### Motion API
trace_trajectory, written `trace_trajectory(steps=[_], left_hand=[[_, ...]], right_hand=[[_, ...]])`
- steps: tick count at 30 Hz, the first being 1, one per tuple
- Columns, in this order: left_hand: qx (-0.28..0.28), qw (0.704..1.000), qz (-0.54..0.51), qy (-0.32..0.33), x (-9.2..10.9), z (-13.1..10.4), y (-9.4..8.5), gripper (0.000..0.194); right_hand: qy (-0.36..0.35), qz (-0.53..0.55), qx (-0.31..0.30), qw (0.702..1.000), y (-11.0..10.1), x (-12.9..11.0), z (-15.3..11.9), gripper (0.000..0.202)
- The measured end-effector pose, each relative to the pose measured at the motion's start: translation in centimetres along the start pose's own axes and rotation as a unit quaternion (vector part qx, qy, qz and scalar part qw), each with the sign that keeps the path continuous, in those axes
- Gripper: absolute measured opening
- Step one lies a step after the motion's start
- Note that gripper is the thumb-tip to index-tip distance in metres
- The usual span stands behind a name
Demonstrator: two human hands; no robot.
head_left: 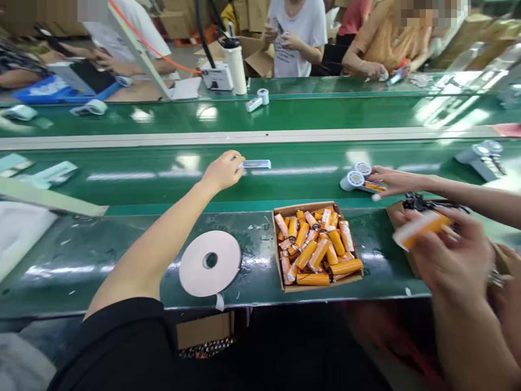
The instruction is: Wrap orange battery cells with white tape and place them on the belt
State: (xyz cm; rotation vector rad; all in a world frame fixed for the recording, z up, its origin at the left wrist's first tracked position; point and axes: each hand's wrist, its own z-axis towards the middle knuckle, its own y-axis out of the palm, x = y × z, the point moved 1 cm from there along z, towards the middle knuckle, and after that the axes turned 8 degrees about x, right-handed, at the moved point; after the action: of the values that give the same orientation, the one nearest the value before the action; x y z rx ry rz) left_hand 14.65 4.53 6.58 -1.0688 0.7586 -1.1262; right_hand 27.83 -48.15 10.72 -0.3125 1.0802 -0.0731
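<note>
My left hand (224, 169) reaches over the green belt, its fingers closed on the end of a long, narrow light-blue plastic part (259, 164). At the right my right hand (451, 252), blurred by motion, grips an orange battery (423, 228) with a white strip along one side. Between my arms a cardboard box (287, 288) holds many orange cylindrical batteries (319, 252), some partly covered in white. A roll of white tape (220, 247) lies flat left of the box, its loose end over the bench's front edge.
A co-worker's hand (391, 180) touches a light-blue device (352, 180) with round ends on the belt. Another box (401, 233) with black parts is partly hidden behind my right hand. More light-blue parts (52, 172) lie left. Several people work across the belt.
</note>
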Motion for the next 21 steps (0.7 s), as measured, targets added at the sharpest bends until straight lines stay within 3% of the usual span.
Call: trace_trajectory(steps=[2,4,7,9,13,21], left_hand=[[-0.052,0.995,-0.025,0.084,5.3,2.2,1.1,0.043],[-0.106,0.983,-0.014,0.152,9.2,3.4,1.6,0.041],[-0.158,0.968,0.019,0.193,12.6,4.4,2.1,0.048],[-0.167,0.968,0.027,0.185,13.7,5.1,2.3,0.044],[-0.178,0.965,0.011,0.194,14.6,6.6,2.7,0.033],[-0.170,0.961,-0.014,0.216,13.5,6.9,2.4,0.035]], right_hand=[[-0.012,0.160,-0.021,0.987,4.7,-2.5,2.8,0.044],[0.010,0.229,-0.070,0.971,9.6,-3.7,5.6,0.043],[0.024,0.252,-0.163,0.954,15.5,-3.0,8.8,0.048],[0.013,0.225,-0.212,0.951,18.1,-1.5,10.1,0.049],[0.007,0.126,-0.261,0.957,20.6,1.1,11.3,0.044],[0.005,0.104,-0.270,0.957,21.0,3.0,11.2,0.044]])
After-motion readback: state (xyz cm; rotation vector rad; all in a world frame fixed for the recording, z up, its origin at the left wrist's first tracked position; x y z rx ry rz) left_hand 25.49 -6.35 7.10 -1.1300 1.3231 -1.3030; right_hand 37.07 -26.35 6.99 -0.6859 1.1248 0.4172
